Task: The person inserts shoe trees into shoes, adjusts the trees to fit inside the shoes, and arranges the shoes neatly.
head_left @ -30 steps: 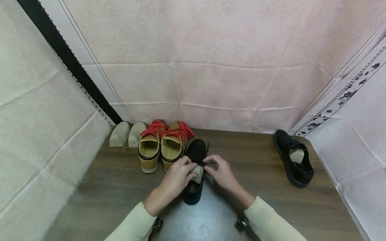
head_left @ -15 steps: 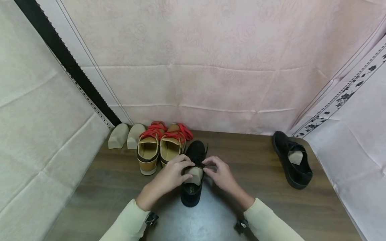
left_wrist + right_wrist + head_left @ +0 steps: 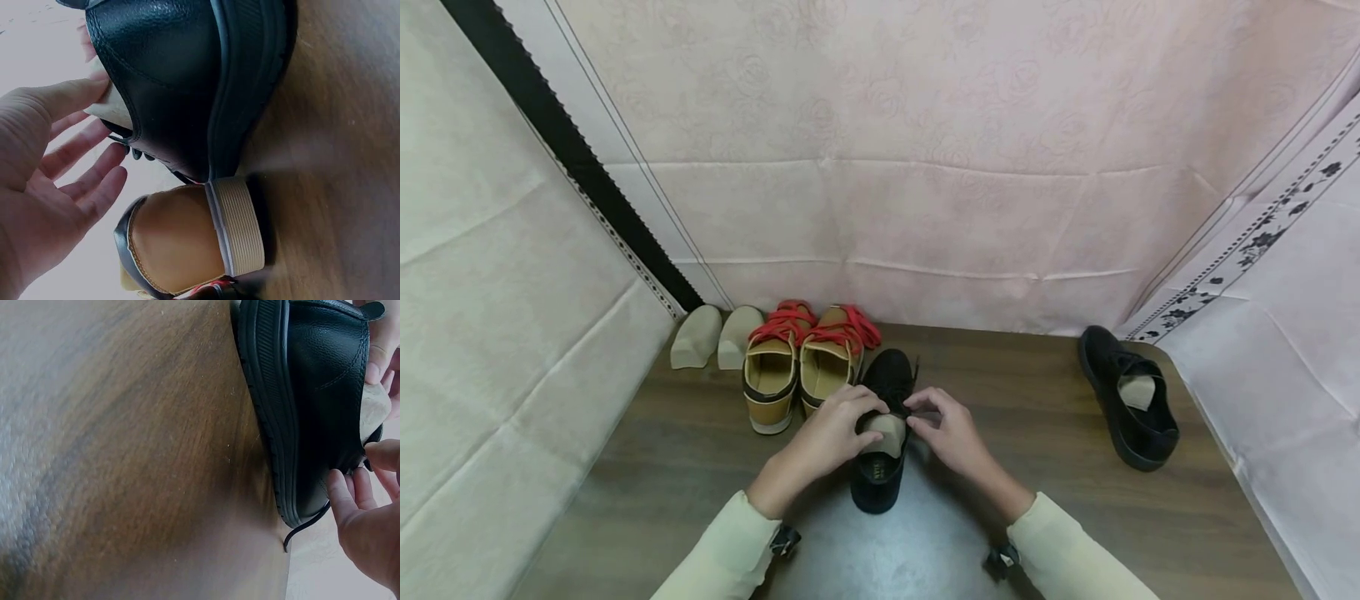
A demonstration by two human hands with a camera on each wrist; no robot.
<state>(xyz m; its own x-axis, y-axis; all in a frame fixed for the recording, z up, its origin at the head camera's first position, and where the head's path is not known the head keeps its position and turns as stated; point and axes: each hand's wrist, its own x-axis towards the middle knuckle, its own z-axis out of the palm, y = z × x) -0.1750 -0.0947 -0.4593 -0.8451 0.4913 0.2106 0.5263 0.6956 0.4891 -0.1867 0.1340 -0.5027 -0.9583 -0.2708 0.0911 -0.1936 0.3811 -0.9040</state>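
A black leather lace-up shoe (image 3: 877, 493) stands on the floor between both hands, its toe pointing away from me. A pale shoe insert (image 3: 886, 435) fills its throat, below the laces. My left hand (image 3: 820, 437) is at the opening's left side; in the left wrist view its thumb touches the insert (image 3: 114, 107) while the other fingers spread loosely near the laces. With thumb and fingertips, my right hand (image 3: 951, 429) pinches the shoe's right lacing edge. A loose black lace (image 3: 306, 526) trails past the shoe's side in the right wrist view.
Tan shoes (image 3: 769, 408) with red laces stand close to the left. Beyond them, two pale inserts (image 3: 696, 337) lean by the wall. A second black shoe (image 3: 1127, 396), also with an insert, is far right. Cloth-covered walls (image 3: 880, 208) enclose the wooden floor (image 3: 1022, 400).
My left hand has shifted slightly left and its thumb has drawn back, showing more of the insert and insole. The right hand keeps its place at the lacing edge.
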